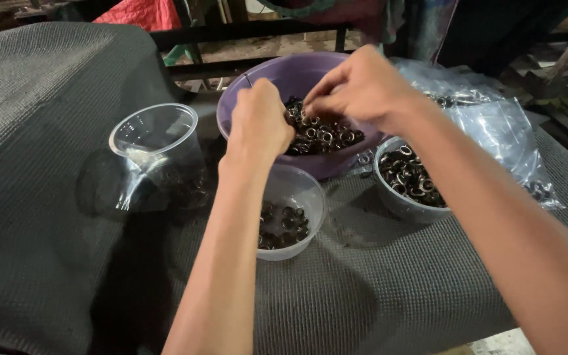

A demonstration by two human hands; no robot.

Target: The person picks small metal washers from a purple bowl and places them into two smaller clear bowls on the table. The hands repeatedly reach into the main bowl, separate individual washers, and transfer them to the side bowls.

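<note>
Over at the far edge of the grey mat (376,296), the purple bowl (277,75) holds a heap of small dark metal rings (323,135), and both hands are right over it. Right hand (363,85) sits directly above the pile, fingertips pinched together pointing down, can't tell if a ring's in there. Left hand (258,121) is curled into a loose fist at the bowl's near-left rim, contents hidden. Just nearer sits a small clear cup (290,210) with some rings, another fuller one (405,177) to the right, an empty-looking tub (156,141) left, plastic bags (501,131) toward the far-right corner.
</note>
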